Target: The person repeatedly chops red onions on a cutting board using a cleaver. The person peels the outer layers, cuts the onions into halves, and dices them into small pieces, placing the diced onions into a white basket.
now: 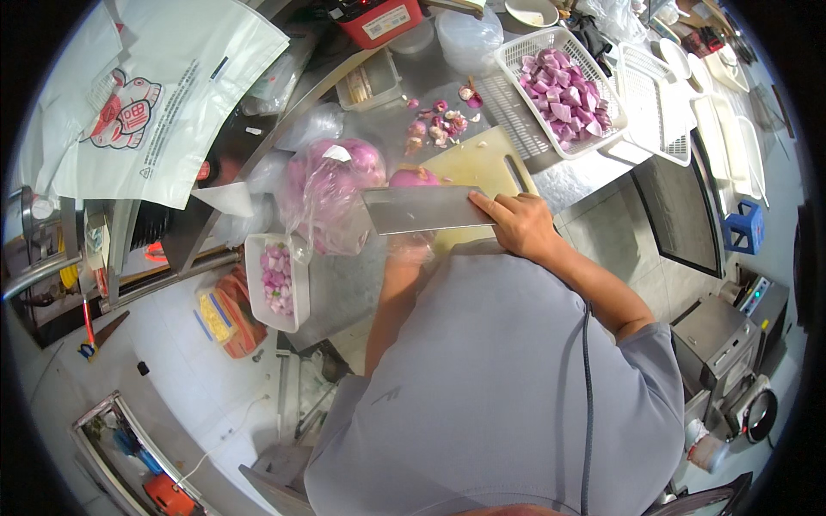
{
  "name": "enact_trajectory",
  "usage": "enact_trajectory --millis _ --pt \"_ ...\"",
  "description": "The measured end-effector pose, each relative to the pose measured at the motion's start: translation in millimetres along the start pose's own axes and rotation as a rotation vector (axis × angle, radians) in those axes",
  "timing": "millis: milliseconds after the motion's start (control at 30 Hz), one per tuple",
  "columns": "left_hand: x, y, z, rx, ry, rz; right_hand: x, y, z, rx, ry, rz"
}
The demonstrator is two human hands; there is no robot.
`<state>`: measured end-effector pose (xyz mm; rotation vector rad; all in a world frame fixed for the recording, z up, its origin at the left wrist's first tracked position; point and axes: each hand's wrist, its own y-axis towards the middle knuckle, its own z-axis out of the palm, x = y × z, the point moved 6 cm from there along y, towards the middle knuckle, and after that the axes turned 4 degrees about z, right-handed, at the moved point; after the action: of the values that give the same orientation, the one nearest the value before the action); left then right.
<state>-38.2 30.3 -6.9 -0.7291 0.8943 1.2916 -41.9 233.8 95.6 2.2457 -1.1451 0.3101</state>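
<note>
My right hand (526, 222) grips a broad Chinese cleaver (429, 209), its blade pointing left over a pale yellow cutting board (477, 158). Behind the blade, a red onion (413, 177) with a brown dry end rests at the board's left edge. My left hand (410, 248), in a clear plastic glove, is below the blade and mostly hidden by it; whether it touches the onion cannot be seen. Left of it lies a clear plastic bag of large peeled red onions (339, 187).
A white basket (505, 59) at the upper right holds cut onion chunks (564, 97). Onion trimmings (439, 122) lie beyond the board on the metal table (342, 284). A white tub (300, 293) at the left holds diced onion (276, 277). Another white basket (645, 109) stands farther right.
</note>
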Motion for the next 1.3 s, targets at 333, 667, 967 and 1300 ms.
enact_trajectory --millis 333,667,967,1300 --pt "2 3 5 -0.287 -0.656 -0.102 -17 -5 22 0.052 0.003 0.010" --pt "0 5 -13 -0.328 -0.636 -0.070 -89 -8 61 0.187 -0.175 0.201" --pt "-12 20 -33 -0.370 -0.457 -0.169 -123 -3 72 0.216 -0.339 0.183" --pt "22 140 -59 -0.143 0.011 -0.482 -113 11 72 0.306 -0.437 0.004"
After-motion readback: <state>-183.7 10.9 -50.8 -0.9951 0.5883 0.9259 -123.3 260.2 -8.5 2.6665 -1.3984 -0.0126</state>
